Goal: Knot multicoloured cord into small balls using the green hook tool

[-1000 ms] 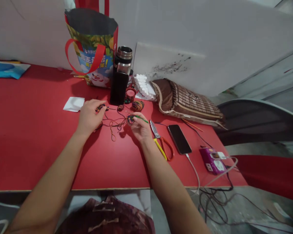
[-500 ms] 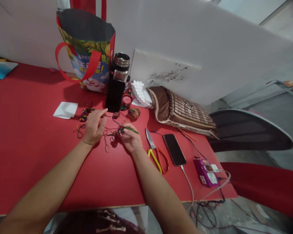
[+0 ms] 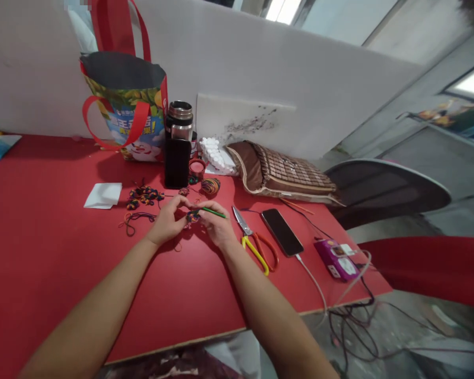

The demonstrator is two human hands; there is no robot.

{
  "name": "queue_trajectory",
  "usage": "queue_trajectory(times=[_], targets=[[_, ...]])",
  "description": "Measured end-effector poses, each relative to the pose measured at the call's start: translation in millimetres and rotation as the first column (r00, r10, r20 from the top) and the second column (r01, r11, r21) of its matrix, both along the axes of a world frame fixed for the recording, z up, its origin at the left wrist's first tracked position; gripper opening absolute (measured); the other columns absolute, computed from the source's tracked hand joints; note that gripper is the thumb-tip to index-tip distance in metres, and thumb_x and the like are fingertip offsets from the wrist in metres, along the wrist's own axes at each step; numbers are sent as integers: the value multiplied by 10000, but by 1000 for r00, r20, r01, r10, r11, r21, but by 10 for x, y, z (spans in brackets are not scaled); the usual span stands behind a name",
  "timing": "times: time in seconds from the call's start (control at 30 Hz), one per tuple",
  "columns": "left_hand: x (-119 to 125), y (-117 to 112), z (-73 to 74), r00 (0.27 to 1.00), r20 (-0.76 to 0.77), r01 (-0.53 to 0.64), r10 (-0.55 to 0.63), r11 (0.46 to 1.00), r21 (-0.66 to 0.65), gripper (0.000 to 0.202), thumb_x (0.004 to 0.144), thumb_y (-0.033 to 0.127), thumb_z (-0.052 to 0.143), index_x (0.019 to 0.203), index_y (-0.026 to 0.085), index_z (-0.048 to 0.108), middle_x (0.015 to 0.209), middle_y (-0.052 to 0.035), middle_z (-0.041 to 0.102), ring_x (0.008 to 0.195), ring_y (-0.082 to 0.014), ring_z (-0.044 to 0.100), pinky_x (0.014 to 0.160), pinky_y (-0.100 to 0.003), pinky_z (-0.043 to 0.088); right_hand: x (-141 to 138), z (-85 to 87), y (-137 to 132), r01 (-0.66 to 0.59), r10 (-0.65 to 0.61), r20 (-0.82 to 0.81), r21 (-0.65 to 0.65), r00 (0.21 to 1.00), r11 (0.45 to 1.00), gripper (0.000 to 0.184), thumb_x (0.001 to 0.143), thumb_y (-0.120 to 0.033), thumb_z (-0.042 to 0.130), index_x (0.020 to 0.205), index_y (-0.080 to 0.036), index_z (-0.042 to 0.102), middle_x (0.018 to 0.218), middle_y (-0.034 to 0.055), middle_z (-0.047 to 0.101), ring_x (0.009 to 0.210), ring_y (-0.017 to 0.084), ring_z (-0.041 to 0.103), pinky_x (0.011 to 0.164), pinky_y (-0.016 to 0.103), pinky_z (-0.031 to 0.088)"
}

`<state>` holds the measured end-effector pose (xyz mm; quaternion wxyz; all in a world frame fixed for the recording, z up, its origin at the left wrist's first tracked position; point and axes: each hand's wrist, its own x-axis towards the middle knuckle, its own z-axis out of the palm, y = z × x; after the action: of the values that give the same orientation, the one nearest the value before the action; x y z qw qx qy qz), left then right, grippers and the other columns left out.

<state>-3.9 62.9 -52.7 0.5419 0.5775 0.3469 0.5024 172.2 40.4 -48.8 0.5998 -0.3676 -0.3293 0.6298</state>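
My right hand [image 3: 218,226] is closed around a green crochet hook [image 3: 214,212], whose handle end points right. Between my two hands is a small multicoloured yarn piece [image 3: 192,216]. The fingers of my left hand [image 3: 168,221] are curled in and pinch its left side. The hook's tip is hidden among yarn and fingers. Left of my left hand lie a dark multicoloured knotted yarn bunch [image 3: 145,197] and loose yarn strands [image 3: 130,227]. A wound yarn ball [image 3: 210,186] and a smaller yarn ball [image 3: 184,192] rest just beyond my hands.
On the red table [image 3: 174,305], scissors [image 3: 253,239], a charging phone [image 3: 282,231] and a purple box [image 3: 337,259] lie to the right. Behind stand a black phone [image 3: 177,163], a steel flask [image 3: 180,118], a shopping bag [image 3: 130,118] and a brown cushion [image 3: 288,171]. White paper [image 3: 103,195] lies left.
My left hand has moved right and closed on the yarn piece beside my right hand, uncovering more of the knotted bunch. The camera view has shifted upward and rightward.
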Motion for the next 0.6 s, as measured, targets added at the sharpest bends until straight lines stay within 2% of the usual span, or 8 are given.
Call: queue_trajectory(times=[0.1,0.17,0.23,0.37,0.47,0.6], targets=[[24,34,-37,999,-12,31,-31,1000,2,280,782,236,888,919,221,644,982,-47,731,854,-198,718,728,-287,589,17,32,-28,16,-17,49,9,999,1000,208,653,-242,957,824,-216,841,658,-25,716,531,80,442,531,247,326],[20,58,-53,999,-18,36,-36,999,11,204,804,213,822,881,219,633,915,-28,712,800,-181,689,703,-274,566,16,52,-46,16,-17,75,10,997,1000,208,645,-244,964,810,-217,839,647,-27,700,523,77,418,521,251,300],[-3,74,-55,999,-28,41,-40,999,30,96,826,178,736,813,212,647,853,-28,703,785,-181,671,721,-282,552,14,71,-62,12,-13,92,9,996,1000,208,640,-246,968,800,-220,839,680,-14,720,537,83,445,527,256,318],[-87,75,0,997,-49,63,-59,995,72,175,801,118,650,655,215,660,805,-52,704,806,-210,662,786,-333,548,16,97,-78,24,-26,100,19,995,1000,194,642,-239,965,794,-236,845,751,-9,750,581,93,510,562,256,376],[-130,73,62,997,-48,65,-62,996,57,189,767,83,688,740,242,786,793,-47,699,750,-214,610,738,-339,523,6,100,-78,16,-18,104,27,994,1000,169,665,-244,957,796,-240,850,707,-18,716,559,92,500,547,252,382],[-83,86,70,999,55,0,3,998,-57,290,720,29,739,855,247,874,873,-59,739,875,-221,635,810,-328,529,-40,83,-73,-25,20,110,49,994,998,164,656,-252,963,772,-237,847,750,4,743,601,121,581,574,276,457]])
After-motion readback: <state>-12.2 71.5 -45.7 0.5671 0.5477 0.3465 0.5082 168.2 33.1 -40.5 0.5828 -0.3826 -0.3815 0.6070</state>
